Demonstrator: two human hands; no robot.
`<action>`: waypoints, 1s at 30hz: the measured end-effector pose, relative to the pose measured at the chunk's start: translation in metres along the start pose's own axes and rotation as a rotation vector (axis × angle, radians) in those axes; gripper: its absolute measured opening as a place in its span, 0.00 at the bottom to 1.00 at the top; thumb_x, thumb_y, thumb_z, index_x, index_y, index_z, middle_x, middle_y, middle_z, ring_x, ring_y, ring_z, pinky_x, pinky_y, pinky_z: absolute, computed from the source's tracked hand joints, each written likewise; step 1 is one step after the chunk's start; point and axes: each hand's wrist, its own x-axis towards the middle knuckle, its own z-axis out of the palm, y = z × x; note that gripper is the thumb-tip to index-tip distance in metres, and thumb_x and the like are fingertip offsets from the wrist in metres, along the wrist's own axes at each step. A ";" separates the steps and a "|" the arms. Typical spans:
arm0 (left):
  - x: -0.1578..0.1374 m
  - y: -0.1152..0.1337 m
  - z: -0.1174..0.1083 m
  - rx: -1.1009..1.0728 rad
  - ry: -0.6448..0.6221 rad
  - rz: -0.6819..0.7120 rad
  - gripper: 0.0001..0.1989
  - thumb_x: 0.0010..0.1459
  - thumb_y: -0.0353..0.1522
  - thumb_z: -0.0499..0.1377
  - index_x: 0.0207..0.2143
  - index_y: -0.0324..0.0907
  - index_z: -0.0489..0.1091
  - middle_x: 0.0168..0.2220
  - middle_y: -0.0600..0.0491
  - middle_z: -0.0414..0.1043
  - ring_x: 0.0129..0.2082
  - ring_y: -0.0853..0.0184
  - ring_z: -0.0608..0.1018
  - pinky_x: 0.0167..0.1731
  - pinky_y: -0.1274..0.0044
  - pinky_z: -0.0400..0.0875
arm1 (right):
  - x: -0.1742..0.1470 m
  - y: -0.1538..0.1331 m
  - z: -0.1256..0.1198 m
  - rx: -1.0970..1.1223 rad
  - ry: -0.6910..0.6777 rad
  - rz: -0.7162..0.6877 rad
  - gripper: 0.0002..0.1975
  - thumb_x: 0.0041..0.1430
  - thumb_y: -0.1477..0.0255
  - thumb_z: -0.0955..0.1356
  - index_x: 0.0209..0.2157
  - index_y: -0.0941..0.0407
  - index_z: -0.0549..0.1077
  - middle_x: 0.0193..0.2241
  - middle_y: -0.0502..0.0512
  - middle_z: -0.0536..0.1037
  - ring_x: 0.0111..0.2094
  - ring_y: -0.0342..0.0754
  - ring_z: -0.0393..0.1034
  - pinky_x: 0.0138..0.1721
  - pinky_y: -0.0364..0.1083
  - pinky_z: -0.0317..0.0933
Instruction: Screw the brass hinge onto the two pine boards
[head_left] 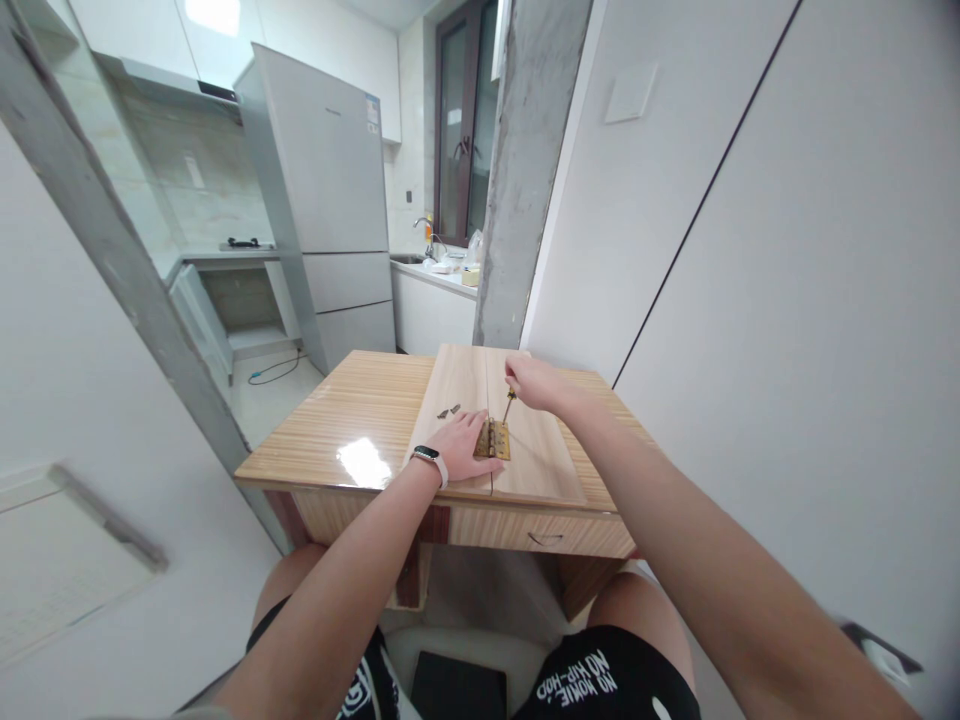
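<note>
Loose metal bits (454,409) on the left board (461,375) could scatter if the left hand (457,445), fingers spread beside the hinge (501,442), slid. The hinge, spanning the boards' seam, might shift under weak pressure; the tilted screwdriver (510,404), grasped in the right hand's (531,382) curled fingers, could slip and scratch the right board (544,460).

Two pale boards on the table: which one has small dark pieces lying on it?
The left board: the dark pieces lie there, near the left hand. The right board, beneath the screwdriver, shows none.
</note>
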 end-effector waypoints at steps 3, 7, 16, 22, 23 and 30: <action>0.000 0.001 0.000 0.022 0.007 0.010 0.51 0.53 0.60 0.57 0.68 0.37 0.52 0.63 0.37 0.63 0.63 0.46 0.65 0.64 0.59 0.56 | 0.002 -0.002 0.002 -0.028 0.012 0.034 0.08 0.69 0.72 0.61 0.44 0.56 0.71 0.44 0.63 0.79 0.44 0.53 0.73 0.40 0.46 0.58; -0.001 0.002 -0.001 0.052 0.014 0.022 0.51 0.53 0.60 0.57 0.68 0.36 0.52 0.63 0.37 0.62 0.63 0.47 0.65 0.64 0.60 0.56 | 0.003 -0.004 0.004 -0.051 0.013 0.099 0.11 0.70 0.71 0.60 0.45 0.57 0.72 0.43 0.64 0.80 0.44 0.55 0.74 0.42 0.47 0.59; -0.002 0.000 0.000 0.091 0.022 0.032 0.50 0.54 0.59 0.56 0.68 0.36 0.52 0.64 0.38 0.62 0.62 0.47 0.66 0.63 0.59 0.58 | 0.000 0.006 -0.005 0.056 -0.099 -0.026 0.07 0.68 0.75 0.63 0.46 0.58 0.68 0.48 0.64 0.76 0.44 0.50 0.70 0.41 0.43 0.59; -0.002 0.002 -0.001 0.093 0.023 0.034 0.49 0.54 0.59 0.57 0.68 0.36 0.52 0.64 0.37 0.62 0.61 0.48 0.67 0.62 0.60 0.58 | -0.001 0.001 -0.008 0.071 -0.077 -0.001 0.05 0.66 0.74 0.66 0.43 0.56 0.70 0.43 0.59 0.79 0.41 0.49 0.71 0.36 0.43 0.56; -0.002 0.002 -0.002 0.092 0.023 0.034 0.49 0.54 0.58 0.57 0.68 0.36 0.52 0.64 0.37 0.62 0.61 0.48 0.67 0.62 0.60 0.59 | -0.001 0.000 -0.008 0.070 -0.068 -0.006 0.04 0.66 0.74 0.66 0.42 0.56 0.70 0.43 0.59 0.79 0.41 0.49 0.71 0.36 0.43 0.55; -0.003 0.005 -0.005 0.097 0.027 0.030 0.48 0.55 0.58 0.57 0.67 0.37 0.53 0.62 0.38 0.63 0.59 0.48 0.68 0.61 0.60 0.60 | 0.000 -0.007 -0.010 0.028 -0.029 0.008 0.06 0.65 0.74 0.64 0.41 0.56 0.72 0.40 0.58 0.80 0.40 0.50 0.72 0.36 0.44 0.56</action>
